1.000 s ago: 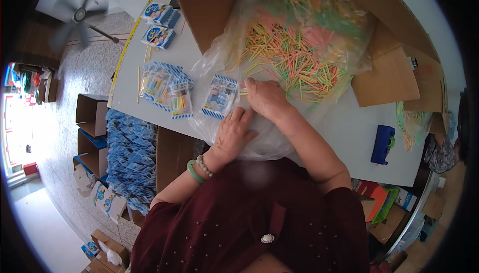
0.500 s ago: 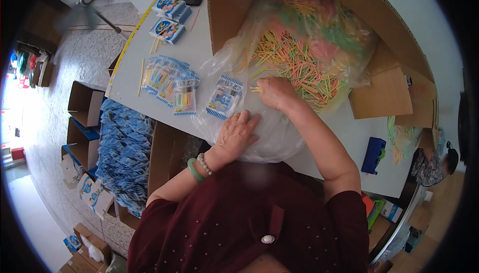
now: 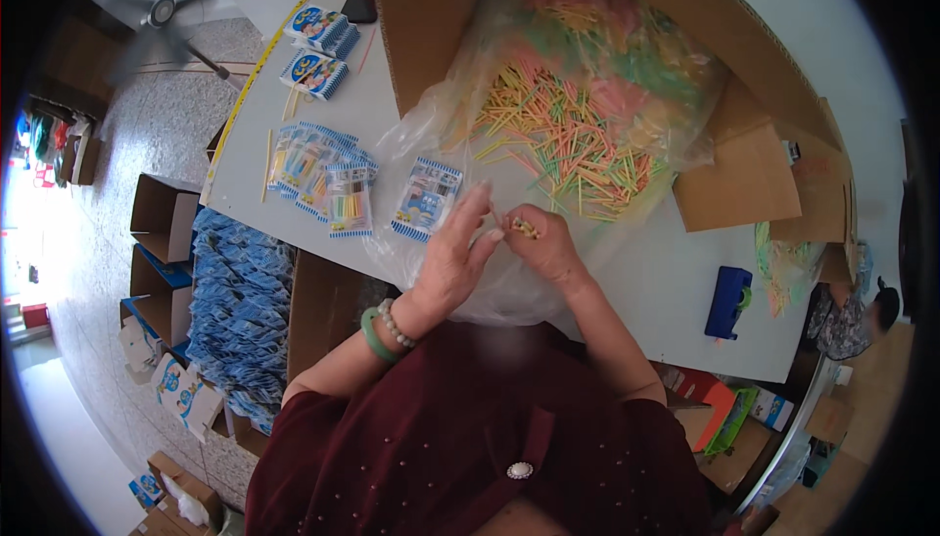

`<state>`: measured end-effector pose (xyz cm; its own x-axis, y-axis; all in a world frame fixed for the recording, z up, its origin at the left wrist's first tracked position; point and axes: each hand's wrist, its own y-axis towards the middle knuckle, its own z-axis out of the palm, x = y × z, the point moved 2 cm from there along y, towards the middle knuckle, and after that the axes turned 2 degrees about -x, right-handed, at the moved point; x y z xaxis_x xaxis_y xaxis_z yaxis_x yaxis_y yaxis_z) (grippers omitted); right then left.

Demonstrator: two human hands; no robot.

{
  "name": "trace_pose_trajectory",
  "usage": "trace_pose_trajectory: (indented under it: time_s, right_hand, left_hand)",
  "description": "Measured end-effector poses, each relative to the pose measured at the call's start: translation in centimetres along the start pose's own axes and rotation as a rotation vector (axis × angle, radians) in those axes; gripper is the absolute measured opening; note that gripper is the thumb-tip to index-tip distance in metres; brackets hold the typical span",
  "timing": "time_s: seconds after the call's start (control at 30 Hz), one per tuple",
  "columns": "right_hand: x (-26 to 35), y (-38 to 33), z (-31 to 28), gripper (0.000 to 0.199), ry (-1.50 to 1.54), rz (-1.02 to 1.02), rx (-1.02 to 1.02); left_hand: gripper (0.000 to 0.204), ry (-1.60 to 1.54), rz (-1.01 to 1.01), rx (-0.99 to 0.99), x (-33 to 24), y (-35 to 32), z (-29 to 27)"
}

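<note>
My right hand (image 3: 548, 250) is closed round a small bundle of pale candy-like sticks (image 3: 526, 229), whose ends show between thumb and fingers. My left hand (image 3: 450, 262), with bracelets on its wrist, is raised beside it, fingers stretched out and thumb apart; its fingertips are close to the bundle, and whether they touch is unclear. Just left of that hand lies a blue-and-white clear packet (image 3: 428, 198) on a sheet of clear plastic (image 3: 387, 237). Beyond my hands, loose coloured sticks (image 3: 578, 139) spill from a plastic bag inside a cardboard box (image 3: 421, 42).
Filled packets (image 3: 348, 201) overlap at the left of the table, with small printed packs (image 3: 315, 76) behind. A carton of blue packets (image 3: 240, 311) stands below the left edge. A blue tape dispenser (image 3: 727, 303) sits at the right. A fan (image 3: 162, 12) stands beyond.
My right hand has drawn back from the stick pile toward me, carrying a bundle. My left hand has lifted off the plastic beside the packet and turned toward the right hand.
</note>
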<state>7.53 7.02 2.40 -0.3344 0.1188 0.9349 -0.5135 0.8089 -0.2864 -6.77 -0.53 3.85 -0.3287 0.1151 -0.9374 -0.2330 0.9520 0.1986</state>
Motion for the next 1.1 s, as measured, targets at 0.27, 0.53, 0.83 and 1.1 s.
trace_pose_trajectory:
  time_s: [0.27,0.53,0.83,1.1]
  right_hand:
    - [-2.3,-2.1,0.4,0.012,-0.73,-0.585,-0.375]
    - [-3.0,-1.2,0.4,0.013,-0.461,-0.704,-0.39]
    - [-4.1,-2.1,-0.7,0.021,0.268,-0.375,-0.261]
    - [-3.7,-2.5,-1.1,0.018,-0.093,-0.532,-0.234]
  left_hand:
    - [0.022,-0.283,-0.209,-0.112,1.6,-1.4,5.3]
    - [0.019,-0.128,-0.013,-0.197,-0.2,-0.7,3.8]
    - [0.048,0.881,-0.013,-0.25,1.6,1.6,-3.8]
    - [0.049,0.922,-0.163,-0.23,4.3,2.3,-4.0]
